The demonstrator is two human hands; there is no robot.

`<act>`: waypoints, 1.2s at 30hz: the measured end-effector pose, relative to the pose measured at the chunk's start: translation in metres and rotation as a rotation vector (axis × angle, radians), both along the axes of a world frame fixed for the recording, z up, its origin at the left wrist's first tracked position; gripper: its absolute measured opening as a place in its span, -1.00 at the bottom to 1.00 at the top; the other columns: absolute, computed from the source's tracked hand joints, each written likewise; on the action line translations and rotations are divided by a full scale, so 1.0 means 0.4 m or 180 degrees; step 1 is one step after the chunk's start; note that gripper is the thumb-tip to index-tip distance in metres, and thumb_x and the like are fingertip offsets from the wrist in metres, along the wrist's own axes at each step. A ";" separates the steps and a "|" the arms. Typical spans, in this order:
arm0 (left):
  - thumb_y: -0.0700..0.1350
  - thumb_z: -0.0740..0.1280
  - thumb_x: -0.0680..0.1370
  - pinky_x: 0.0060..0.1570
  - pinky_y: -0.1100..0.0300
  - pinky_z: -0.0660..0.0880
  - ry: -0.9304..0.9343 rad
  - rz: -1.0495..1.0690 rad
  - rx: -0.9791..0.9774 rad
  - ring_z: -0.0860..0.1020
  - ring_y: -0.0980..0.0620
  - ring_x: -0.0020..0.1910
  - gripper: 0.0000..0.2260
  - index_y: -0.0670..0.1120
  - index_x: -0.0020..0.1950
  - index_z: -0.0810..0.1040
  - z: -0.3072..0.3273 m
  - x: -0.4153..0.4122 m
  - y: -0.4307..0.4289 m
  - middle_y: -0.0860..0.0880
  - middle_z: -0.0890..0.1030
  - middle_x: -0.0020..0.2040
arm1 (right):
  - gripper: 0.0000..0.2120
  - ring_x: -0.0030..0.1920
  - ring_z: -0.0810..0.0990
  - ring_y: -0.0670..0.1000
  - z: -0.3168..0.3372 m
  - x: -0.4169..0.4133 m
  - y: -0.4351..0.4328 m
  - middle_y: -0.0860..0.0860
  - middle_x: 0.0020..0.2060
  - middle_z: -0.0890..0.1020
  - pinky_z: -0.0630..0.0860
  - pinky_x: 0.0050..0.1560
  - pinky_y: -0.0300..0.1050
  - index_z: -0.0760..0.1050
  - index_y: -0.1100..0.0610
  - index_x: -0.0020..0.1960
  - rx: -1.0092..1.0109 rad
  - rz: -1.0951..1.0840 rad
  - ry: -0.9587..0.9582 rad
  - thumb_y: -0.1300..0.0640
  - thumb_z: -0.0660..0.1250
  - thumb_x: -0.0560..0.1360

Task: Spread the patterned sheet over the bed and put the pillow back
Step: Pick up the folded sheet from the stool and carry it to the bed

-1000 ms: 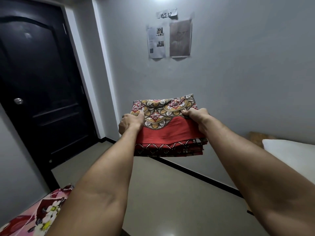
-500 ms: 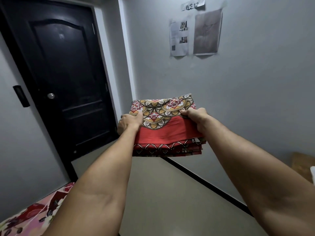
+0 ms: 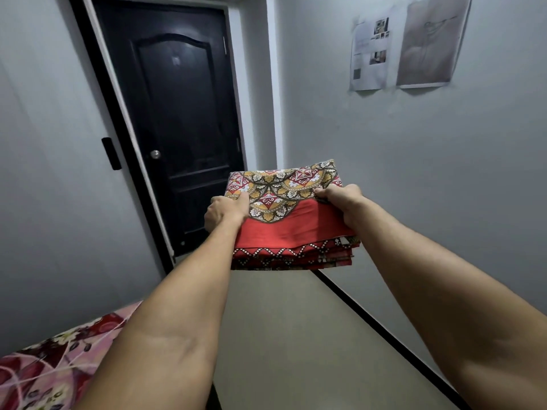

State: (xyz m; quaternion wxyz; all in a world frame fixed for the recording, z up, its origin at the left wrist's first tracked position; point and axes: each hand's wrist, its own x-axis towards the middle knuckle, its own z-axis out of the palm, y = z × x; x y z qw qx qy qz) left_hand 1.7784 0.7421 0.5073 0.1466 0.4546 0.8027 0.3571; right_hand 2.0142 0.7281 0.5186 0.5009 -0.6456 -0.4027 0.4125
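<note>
head view: the folded patterned sheet [image 3: 291, 229] was held up mid-frame, above the floor and in front of the room's corner, red with a gold and brown scalloped print on top. the left hand [image 3: 225, 213] had its grip clamped on the sheet's left edge, and the right hand [image 3: 343, 202] had its grip clamped on the right edge. both forearms reached in from the lower corners. a dark panelled door [image 3: 177, 113] with a round knob [image 3: 155, 154] stood closed at upper left, with a small black box [image 3: 111, 153] on the wall beside its frame. two papers [image 3: 370, 54] hung on the grey wall at upper right. the pale floor [image 3: 296, 335] ran below, edged by a black skirting strip [image 3: 370, 321]. floral fabric [image 3: 38, 371] showed at lower left.
</note>
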 end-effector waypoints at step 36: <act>0.30 0.25 0.53 -0.07 0.07 0.34 -0.0060 0.1528 0.0146 0.55 -0.17 0.19 -0.37 -0.20 0.33 0.44 -0.044 -0.442 0.438 -0.17 0.57 0.23 | -0.60 -0.12 0.68 0.14 -0.012 -0.490 0.689 0.13 -0.10 0.66 0.65 -0.01 0.06 0.48 0.18 -0.08 -0.0058 0.1417 -0.0149 -0.03 0.60 0.36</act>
